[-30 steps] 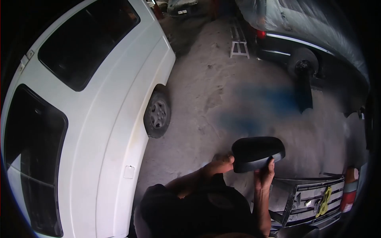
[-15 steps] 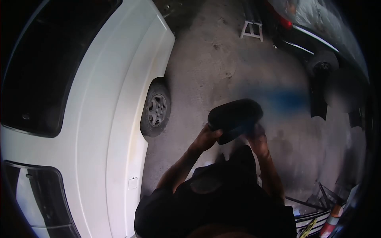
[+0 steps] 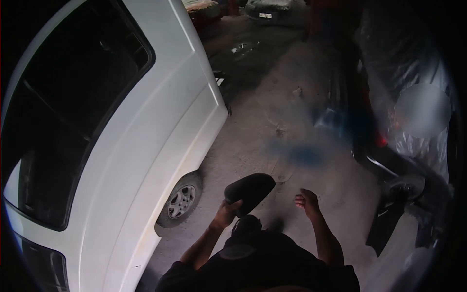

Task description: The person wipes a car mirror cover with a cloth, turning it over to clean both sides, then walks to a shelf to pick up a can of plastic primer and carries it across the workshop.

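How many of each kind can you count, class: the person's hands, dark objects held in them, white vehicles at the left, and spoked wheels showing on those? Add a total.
Hands, left hand and right hand: 2
Held dark object: 1
White vehicle: 1
Spoked wheel: 1
Total: 5

head-worn view, facing forward and down

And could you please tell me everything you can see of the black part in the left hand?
The black part is a long, rounded shell, dark all over and perhaps plastic. It is held aslant, its rounded far end pointing up and to the right in the picture. The left hand grips its lower left side, thumb over the near face; the right hand is apart from it. It is held above the floor. Its underside is hidden, and finer details are lost in the dark.
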The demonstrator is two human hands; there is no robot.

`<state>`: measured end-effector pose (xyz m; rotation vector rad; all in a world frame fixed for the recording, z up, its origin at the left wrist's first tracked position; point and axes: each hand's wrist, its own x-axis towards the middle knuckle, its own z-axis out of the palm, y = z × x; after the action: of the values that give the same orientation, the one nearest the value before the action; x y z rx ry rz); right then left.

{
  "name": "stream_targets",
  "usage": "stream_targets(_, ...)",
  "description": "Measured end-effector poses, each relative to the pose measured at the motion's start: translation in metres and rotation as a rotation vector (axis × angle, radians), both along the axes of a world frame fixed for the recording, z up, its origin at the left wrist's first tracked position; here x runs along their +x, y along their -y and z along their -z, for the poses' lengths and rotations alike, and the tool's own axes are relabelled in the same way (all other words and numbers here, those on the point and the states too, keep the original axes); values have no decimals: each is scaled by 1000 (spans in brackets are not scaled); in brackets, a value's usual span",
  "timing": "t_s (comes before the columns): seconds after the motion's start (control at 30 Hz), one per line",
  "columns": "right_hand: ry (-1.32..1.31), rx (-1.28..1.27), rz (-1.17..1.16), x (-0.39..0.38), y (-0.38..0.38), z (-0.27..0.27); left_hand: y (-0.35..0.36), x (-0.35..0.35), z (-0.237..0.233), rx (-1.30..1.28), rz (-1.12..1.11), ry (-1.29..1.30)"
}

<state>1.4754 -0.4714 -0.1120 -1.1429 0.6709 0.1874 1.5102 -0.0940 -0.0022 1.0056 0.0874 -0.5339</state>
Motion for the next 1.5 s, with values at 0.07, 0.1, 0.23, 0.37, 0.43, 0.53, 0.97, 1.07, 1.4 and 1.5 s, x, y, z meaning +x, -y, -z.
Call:
stream_targets(0.07, 64, -113, -154, 100, 14, -8, 18, 54, 7, 47, -2, -24)
stream_targets(0.1, 62, -118, -163, 147, 15, -11, 31, 82, 1, 103, -13, 37)
stream_targets(0.23, 100, -121, -257, 318, 16, 4, 68, 221, 37, 345, 54, 85)
stream_targets(0.37, 144, 69, -266, 456, 18, 34, 90, 394, 10, 208, 152, 34)
stream_targets(0.43, 95, 207, -212, 511, 28, 25, 104, 474, -14, 340, 267, 209)
stream_targets(0.53, 166, 336, -172, 600, 54, 3, 126, 600, 19, 327, 424, 444)
stream_targets(0.97, 422, 412, -245, 1088, 124, 52, 193, 1009, 19, 177, 426, 235)
stream_targets(1.07, 334, 329, -284, 1230, 102, 38, 194, 1096, 4, 286, 159, 259)
stream_targets(1.4, 674, -56, -880, 1638, -1, 23, 127, 1378, 89, 121, -325, 180)
stream_targets(1.5, 331, 226, -792, 1782, -20, 52, 67, 1517, 170, -60, -416, 61)
